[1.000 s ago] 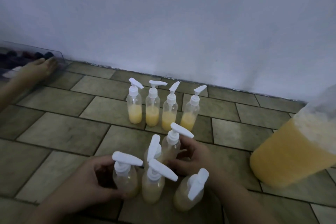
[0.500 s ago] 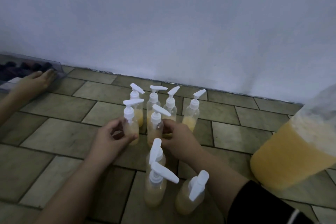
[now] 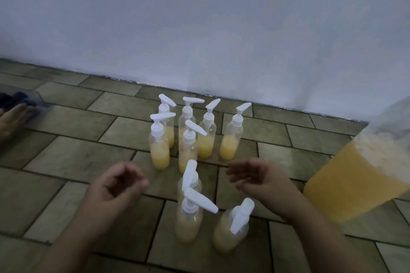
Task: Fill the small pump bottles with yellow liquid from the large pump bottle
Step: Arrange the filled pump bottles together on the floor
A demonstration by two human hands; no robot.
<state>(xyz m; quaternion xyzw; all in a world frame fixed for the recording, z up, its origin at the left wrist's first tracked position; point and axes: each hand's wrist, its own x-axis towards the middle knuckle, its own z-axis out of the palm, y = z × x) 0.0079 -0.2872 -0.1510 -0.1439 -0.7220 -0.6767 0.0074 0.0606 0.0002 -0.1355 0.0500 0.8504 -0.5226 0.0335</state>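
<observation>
Several small clear pump bottles with white pumps and yellow liquid stand on the tiled floor. A back row [image 3: 229,139] runs near the wall, two more [image 3: 159,150] [image 3: 188,148] stand just in front of it, and three [image 3: 188,219] [image 3: 230,232] [image 3: 191,182] stand close to me. The large bottle [image 3: 355,182] of yellow liquid is at the right edge, partly cut off. My left hand [image 3: 117,186] hovers left of the near bottles with loosely curled fingers, holding nothing. My right hand [image 3: 255,177] hovers to their right, fingers relaxed and empty.
Another person's hand [image 3: 13,115] rests at the far left beside a clear tray [image 3: 40,101] of dark items. A pale wall [image 3: 199,29] runs behind the bottles. Bare floor tiles [image 3: 73,157] lie left of the bottles.
Both hands carried two small bottles forward and set them in front of the back row. They have let go and drawn back toward me, empty.
</observation>
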